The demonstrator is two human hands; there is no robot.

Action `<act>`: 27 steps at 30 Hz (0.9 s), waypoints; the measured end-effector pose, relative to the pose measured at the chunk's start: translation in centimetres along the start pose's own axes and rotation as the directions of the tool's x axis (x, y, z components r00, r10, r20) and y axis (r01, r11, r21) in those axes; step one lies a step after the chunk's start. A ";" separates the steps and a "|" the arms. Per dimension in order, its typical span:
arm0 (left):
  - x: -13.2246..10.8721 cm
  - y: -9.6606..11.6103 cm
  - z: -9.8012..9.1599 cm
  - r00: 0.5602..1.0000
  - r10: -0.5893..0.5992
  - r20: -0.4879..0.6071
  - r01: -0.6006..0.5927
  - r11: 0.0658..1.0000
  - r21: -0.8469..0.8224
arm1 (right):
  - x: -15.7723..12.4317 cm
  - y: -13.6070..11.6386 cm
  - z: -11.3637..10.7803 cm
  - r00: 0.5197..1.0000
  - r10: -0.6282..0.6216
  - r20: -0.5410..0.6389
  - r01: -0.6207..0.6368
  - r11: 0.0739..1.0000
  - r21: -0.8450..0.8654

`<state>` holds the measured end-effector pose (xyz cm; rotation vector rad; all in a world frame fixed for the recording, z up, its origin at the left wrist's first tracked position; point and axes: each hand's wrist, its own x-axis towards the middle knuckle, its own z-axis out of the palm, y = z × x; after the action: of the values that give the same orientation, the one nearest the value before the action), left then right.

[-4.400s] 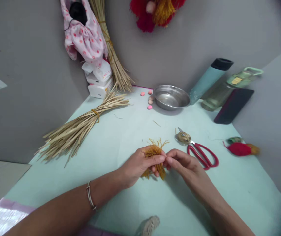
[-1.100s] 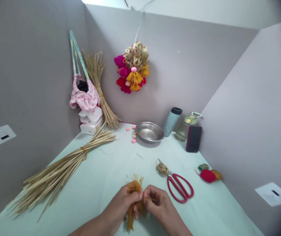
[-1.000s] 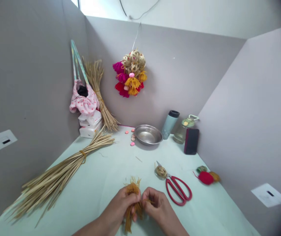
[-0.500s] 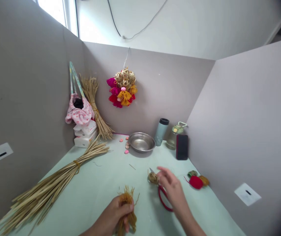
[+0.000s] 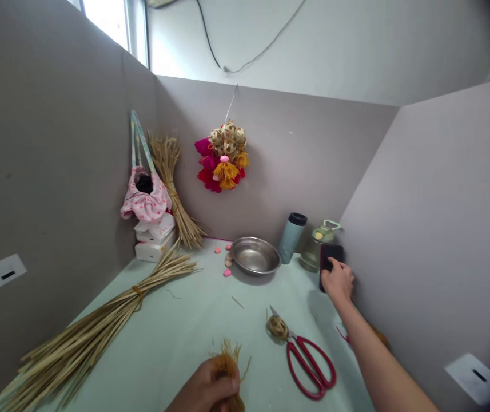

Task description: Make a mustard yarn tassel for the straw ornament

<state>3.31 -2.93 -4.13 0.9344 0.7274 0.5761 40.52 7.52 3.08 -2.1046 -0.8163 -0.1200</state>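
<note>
My left hand [image 5: 204,389] sits at the bottom edge, fingers closed round a mustard-yellow yarn tassel [image 5: 226,366] whose frayed end sticks up. My right hand [image 5: 338,281] is stretched far forward to the back right of the table and rests on a dark phone [image 5: 331,256] that leans against the right partition. Its fingers lie over the phone's lower part; I cannot tell whether they grip it. Red-handled scissors [image 5: 309,363] lie between the two hands, with a small ball of straw twine [image 5: 278,327] at their tips.
A steel bowl [image 5: 255,256], a teal flask [image 5: 293,237] and a glass bottle [image 5: 317,247] stand at the back. A tied bundle of straw strips [image 5: 99,326] lies on the left. Pink beads [image 5: 226,272], white boxes [image 5: 154,240], a pink bag [image 5: 144,197] and a hanging tassel ornament [image 5: 224,155].
My right hand let go of the tassel, passed over the scissors and reached to the phone at the back right. The left hand kept the tassel. The camera tilted up.
</note>
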 end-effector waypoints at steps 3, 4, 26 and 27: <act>-0.1 0.1 0.1 1.000 -0.014 0.005 0.014 0.999 -0.044 | -0.4 -0.2 -0.7 1.000 -0.002 0.000 0.002 1.000 0.030; -0.1 0.2 0.1 1.000 -0.022 -0.001 0.021 0.997 -0.076 | -1.0 -0.4 -1.1 1.000 -0.020 0.018 0.019 0.998 0.055; -0.9 1.5 1.4 0.991 0.014 -0.131 -0.034 0.988 -0.152 | -25.5 -5.0 -4.0 0.397 -0.462 0.793 -0.125 0.829 0.545; -1.0 1.6 1.5 0.991 0.011 -0.131 -0.031 0.989 -0.148 | -25.6 -5.0 -4.1 0.392 -0.463 0.795 -0.132 0.826 0.547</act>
<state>3.60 -3.65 -1.80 0.7713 0.7804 0.7057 18.39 -6.47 -0.11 -1.3690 -1.5017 1.1792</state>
